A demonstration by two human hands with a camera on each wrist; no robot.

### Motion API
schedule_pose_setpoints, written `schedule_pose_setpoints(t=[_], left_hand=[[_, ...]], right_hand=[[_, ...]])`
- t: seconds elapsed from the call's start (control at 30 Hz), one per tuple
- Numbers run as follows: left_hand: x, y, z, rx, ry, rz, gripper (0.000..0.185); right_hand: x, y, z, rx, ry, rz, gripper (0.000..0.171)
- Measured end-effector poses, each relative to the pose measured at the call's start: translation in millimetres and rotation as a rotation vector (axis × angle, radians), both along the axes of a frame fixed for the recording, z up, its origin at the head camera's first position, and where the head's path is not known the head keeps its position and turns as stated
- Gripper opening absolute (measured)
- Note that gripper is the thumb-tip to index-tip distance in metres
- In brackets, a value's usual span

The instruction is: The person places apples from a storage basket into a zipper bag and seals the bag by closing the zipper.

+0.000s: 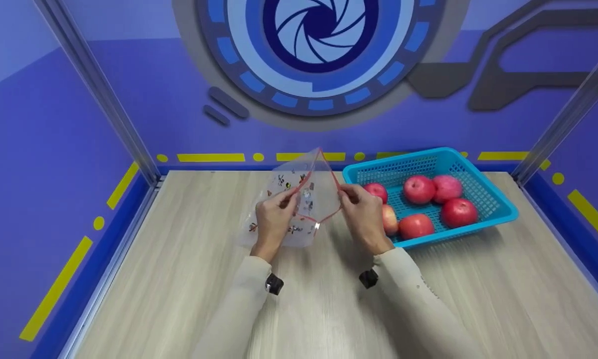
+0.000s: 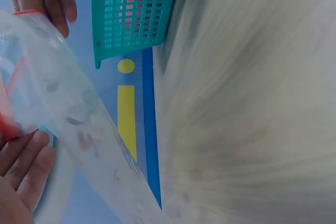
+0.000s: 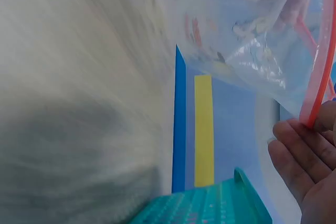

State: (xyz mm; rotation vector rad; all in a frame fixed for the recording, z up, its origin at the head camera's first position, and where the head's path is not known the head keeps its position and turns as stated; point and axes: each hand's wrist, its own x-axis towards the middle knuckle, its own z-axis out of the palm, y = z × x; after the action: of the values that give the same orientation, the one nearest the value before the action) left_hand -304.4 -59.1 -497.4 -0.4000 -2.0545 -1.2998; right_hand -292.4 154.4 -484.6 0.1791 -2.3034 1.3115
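a staged demo booth: purple printed wall (image 1: 129, 89) with aperture graphic (image 1: 321, 30), metal frame posts (image 1: 97, 85), wood-look tabletop (image 1: 328, 299).

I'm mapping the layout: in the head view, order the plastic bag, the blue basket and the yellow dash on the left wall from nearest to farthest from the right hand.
1. plastic bag: pinched by the right hand.
2. blue basket: just to its right.
3. yellow dash: far left wall.

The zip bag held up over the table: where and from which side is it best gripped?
Probably by the red zip strip at its mouth. The bag is thin, limp film; the strip is its only stiff edge. The left hand and right hand each pinch it from opposite sides, spreading the mouth.
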Motion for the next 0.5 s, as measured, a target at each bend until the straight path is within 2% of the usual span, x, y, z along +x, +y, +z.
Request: schedule_pose_setpoints(t=[0.27,0.5], left_hand=[[-6.5,-14,3.7,-0.043,-0.032,0.052,0.017],[-16.0,-31,10.6,-0.082,0.011,0.096,0.016]], right_hand=[[-9.1,14,3.0,0.107,-0.026,-0.001,0.023],[-11.2,25,3.7,0.148,-0.024,0.023,0.022]])
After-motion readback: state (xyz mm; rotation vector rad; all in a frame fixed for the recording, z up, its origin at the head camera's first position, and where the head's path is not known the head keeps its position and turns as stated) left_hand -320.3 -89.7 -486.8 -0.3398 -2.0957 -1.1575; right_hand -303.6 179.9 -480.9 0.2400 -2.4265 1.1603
